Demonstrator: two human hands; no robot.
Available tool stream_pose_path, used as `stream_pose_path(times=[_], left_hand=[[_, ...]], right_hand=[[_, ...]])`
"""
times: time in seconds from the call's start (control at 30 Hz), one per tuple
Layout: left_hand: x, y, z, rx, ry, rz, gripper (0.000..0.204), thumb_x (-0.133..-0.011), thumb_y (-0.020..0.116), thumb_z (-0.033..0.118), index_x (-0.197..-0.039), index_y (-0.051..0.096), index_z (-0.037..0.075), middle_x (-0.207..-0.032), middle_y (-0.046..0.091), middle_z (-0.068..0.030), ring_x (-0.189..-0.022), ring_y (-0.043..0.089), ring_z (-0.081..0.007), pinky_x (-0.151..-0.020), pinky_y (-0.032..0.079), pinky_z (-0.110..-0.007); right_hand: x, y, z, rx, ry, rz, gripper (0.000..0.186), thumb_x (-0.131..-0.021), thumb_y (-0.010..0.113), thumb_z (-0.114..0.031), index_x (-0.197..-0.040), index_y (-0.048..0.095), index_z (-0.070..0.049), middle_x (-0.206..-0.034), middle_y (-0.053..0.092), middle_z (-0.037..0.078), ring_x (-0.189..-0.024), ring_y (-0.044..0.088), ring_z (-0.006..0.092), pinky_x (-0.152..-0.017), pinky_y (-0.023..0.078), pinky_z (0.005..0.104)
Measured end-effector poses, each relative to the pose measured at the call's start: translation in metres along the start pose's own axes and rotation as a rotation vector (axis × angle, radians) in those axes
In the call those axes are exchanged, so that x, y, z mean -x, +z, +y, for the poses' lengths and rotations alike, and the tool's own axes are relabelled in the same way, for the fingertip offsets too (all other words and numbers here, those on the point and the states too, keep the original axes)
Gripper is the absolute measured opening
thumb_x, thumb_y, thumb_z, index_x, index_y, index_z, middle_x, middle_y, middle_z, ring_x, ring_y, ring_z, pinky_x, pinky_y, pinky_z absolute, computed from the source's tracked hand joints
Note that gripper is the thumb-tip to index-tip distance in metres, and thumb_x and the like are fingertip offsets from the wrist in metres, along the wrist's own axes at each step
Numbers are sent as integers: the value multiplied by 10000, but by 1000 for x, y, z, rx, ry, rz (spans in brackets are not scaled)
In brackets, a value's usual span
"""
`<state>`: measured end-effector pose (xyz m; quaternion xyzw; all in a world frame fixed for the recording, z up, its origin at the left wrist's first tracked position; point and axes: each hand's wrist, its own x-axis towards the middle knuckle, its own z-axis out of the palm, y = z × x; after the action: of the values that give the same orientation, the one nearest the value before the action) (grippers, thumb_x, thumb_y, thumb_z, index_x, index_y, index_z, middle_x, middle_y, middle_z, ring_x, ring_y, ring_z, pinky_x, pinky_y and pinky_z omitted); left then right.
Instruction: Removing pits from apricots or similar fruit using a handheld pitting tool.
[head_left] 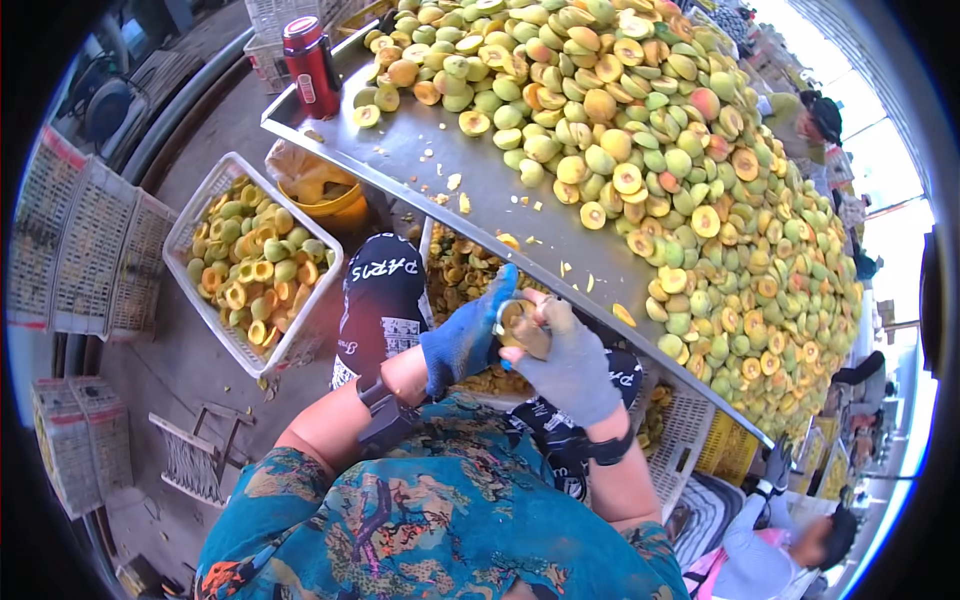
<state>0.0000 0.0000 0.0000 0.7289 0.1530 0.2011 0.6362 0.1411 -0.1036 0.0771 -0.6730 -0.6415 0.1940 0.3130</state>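
A red bottle (310, 62) with a dark cap stands at the far left corner of the steel counter (480, 190); on its side sits a small upright rectangular label (305, 88), pale with red edging. A crumpled clear plastic bag (300, 168) lies on a yellow bowl (335, 207) just below that counter corner, beside a white basket (215, 190) of halved fruit. White printed lettering (378, 270) shows on the black trouser knees under the counter edge, with a pale rectangular printed patch (385, 335) lower on the left leg. No screens or wall signs are visible
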Motion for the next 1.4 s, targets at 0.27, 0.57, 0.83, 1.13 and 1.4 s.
stream_pose_path(times=[0.27, 0.57, 0.83, 1.13, 1.4], left_hand=[[3, -15, 24, 514, -113, 371, 262, -950, 568, 102, -1197, 523, 25, -995, 642, -74, -914, 635, -190, -848, 492, -263], [9, -1, 59, 270, 27, 438, 345, -1023, 402, 313, -1182, 526, 34, -1099, 550, -83, -1011, 551, -166, -936, 425, -295], [13, 2, 59, 259, 67, 460, 408, -1031, 360, 358, -1173, 523, 11, -1077, 558, -84, -993, 554, -161, -919, 438, -298], [16, -13, 62, 460, -131, 340, 607, -1013, 301, 530, -996, 607, 6, -923, 633, -88, -833, 603, -147, -778, 492, -281], [19, -24, 69, 322, 9, 84, 682, -1012, 315, 528, -868, 667, -39, -843, 667, -119, -755, 611, -169, -746, 490, -292]], right_hand=[[16, 22, -19, -360, 438, 157, 379, -832, 730, -257, -1083, 587, -11, -857, 658, 192, -807, 660, 325, -723, 510, 381], [18, 48, -28, -82, 270, 166, 358, -816, 678, -169, -1099, 512, -26, -888, 630, 245, -846, 623, 436, -715, 497, 504], [12, 41, -35, -106, 270, 48, 327, -830, 662, -190, -1070, 511, -27, -799, 628, 244, -793, 624, 445, -677, 500, 512], [11, 21, -40, -205, 164, -167, 261, -855, 617, -214, -982, 542, 1, -760, 619, 251, -759, 614, 454, -656, 480, 519], [11, 18, -33, -654, 304, -552, 281, -867, 652, -263, -916, 579, 3, -753, 620, 79, -703, 602, 166, -679, 483, 324]])
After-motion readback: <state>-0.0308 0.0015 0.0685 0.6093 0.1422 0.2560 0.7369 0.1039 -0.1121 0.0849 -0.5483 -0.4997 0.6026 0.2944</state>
